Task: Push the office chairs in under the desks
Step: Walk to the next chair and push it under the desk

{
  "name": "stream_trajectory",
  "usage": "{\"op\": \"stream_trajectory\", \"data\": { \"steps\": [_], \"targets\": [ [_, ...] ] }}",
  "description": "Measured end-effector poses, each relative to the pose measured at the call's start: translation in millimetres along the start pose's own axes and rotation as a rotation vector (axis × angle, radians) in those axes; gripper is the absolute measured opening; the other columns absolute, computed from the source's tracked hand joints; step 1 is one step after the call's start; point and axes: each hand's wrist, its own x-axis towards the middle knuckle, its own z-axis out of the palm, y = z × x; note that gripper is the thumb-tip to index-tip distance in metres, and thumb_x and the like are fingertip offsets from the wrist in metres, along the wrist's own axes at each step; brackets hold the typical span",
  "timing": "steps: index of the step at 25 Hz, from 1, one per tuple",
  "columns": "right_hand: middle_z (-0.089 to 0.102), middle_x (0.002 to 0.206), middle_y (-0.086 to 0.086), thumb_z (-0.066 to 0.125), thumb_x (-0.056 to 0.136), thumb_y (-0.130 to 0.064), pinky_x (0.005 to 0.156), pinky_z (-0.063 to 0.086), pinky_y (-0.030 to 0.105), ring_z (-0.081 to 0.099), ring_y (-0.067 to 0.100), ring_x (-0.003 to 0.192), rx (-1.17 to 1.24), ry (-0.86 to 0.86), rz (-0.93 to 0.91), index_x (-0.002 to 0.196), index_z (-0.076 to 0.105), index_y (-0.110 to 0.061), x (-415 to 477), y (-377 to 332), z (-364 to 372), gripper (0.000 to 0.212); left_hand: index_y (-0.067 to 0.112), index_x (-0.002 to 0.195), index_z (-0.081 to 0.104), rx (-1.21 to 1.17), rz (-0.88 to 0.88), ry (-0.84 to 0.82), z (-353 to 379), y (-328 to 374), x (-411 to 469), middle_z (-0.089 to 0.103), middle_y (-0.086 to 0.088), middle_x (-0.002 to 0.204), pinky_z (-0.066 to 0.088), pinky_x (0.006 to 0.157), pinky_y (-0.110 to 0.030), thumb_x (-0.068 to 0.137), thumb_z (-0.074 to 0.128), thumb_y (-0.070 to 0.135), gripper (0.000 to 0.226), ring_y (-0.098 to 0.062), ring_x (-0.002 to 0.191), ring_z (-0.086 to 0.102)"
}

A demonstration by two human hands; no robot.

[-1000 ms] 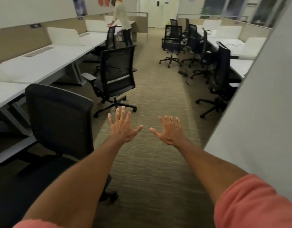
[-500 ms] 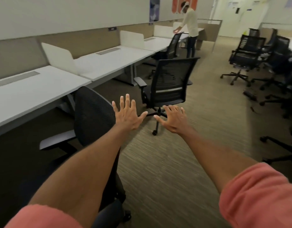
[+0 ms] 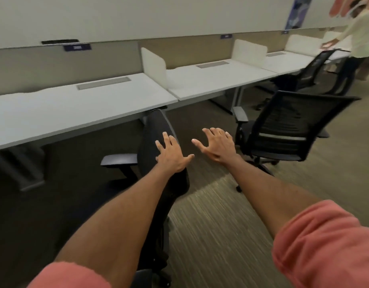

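both hands are spread flat and hold nothing. the left hand point(image 3: 172, 154) lies over the nearest chair point(image 3: 156, 142) backrest, likely to shove it; contact is unclear. that chair stands just short of the desk point(image 3: 79, 104) beyond the fingers. the right hand point(image 3: 217, 145) hovers over carpet. right of it, a mesh chair point(image 3: 291, 125) sits well out from its desk.

So I counted three black office chairs: the nearest chair point(image 3: 156, 142), a mesh chair point(image 3: 287, 129) and a far chair point(image 3: 312, 73). Three white desks were in a row, nearest desk point(image 3: 54, 109), middle desk point(image 3: 210, 82), far desk point(image 3: 287, 61). Two white dividers, one point(image 3: 153, 65) and another point(image 3: 250, 51). One other person point(image 3: 360, 38).
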Motion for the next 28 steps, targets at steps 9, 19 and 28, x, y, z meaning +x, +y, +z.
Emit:
{"op": "stream_trajectory", "data": {
  "steps": [9, 19, 28],
  "targets": [
    [0.007, 0.168, 0.0, 0.032, 0.101, -0.06, 0.12, 0.021, 0.054, 0.002, 0.023, 0.154, 0.103, -0.384, -0.546, 0.158, 0.021, -0.032, 80, -56, 27, 0.064, -0.004, 0.153, 0.007, -0.285, -0.461, 0.093, 17, 12, -10, 0.031, -0.025, 0.154, 0.036, 0.11, -0.049, 0.092, 0.056, 0.052, 0.096, -0.042, 0.137, 0.037],
    [0.021, 0.164, 0.004, 0.03, 0.104, -0.05, 0.116, 0.027, 0.058, 0.006, 0.031, 0.152, 0.068, -0.343, -0.599, 0.154, 0.032, -0.029, 62, -55, 37, 0.054, 0.005, 0.152, 0.019, -0.223, -0.494, 0.086, 22, 18, -32, 0.039, -0.021, 0.148, 0.039, 0.104, -0.047, 0.094, 0.051, 0.053, 0.082, -0.04, 0.13, 0.043],
    [0.055, 0.127, 0.01, 0.03, 0.102, -0.049, 0.093, 0.038, 0.046, 0.042, 0.033, 0.118, -0.042, -0.17, -0.623, 0.122, 0.062, -0.022, -9, -74, 13, 0.046, 0.011, 0.144, 0.031, -0.147, -0.426, -0.053, 12, -10, -101, 0.053, -0.016, 0.132, 0.046, 0.098, -0.047, 0.094, 0.054, 0.049, 0.067, -0.032, 0.114, 0.054]
  ]
}}
